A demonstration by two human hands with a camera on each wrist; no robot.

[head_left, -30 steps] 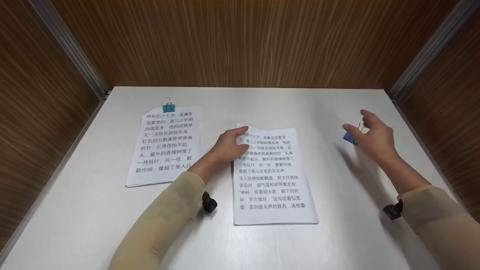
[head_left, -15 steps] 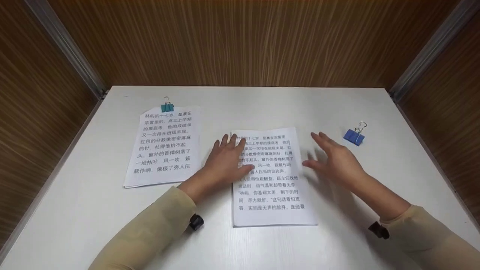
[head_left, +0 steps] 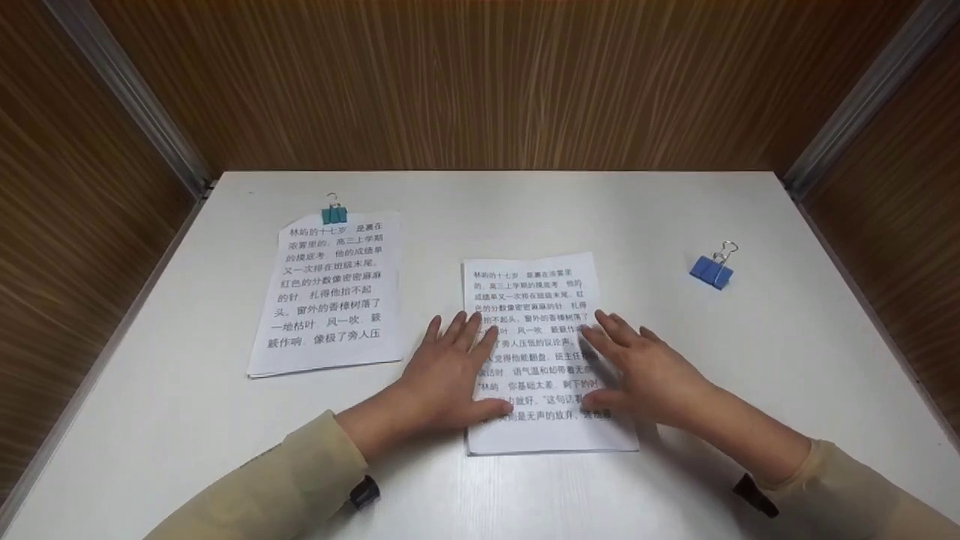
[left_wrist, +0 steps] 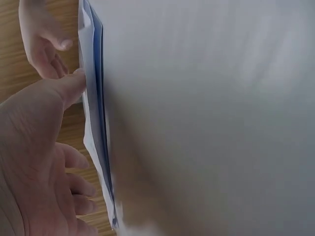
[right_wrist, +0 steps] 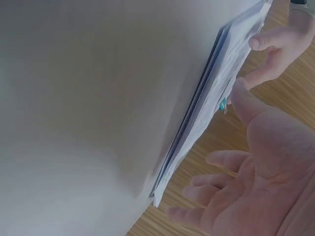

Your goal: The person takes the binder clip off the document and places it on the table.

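A stack of printed paper [head_left: 532, 300] lies in the middle of the table, its edge showing several layers in both wrist views. My left hand [head_left: 450, 375] is over its left side, fingers spread and the thumb on or just above the page. On the opposite side my right hand [head_left: 645, 371] reaches over the right edge with fingers extended. Neither hand grips the paper; whether the fingertips press on it is hard to tell. A blue binder clip [head_left: 712, 271] lies apart on the table, beyond my right hand.
To the left lies another printed stack [head_left: 330, 292], with a teal binder clip [head_left: 334, 215] on its top edge. The white table [head_left: 540, 495] is enclosed by wood-grain panels [head_left: 480, 82] at the back and both sides.
My right hand has left the blue binder clip and come left to the middle stack. My left hand has slid toward me along the stack's left side, its fingers spreading.
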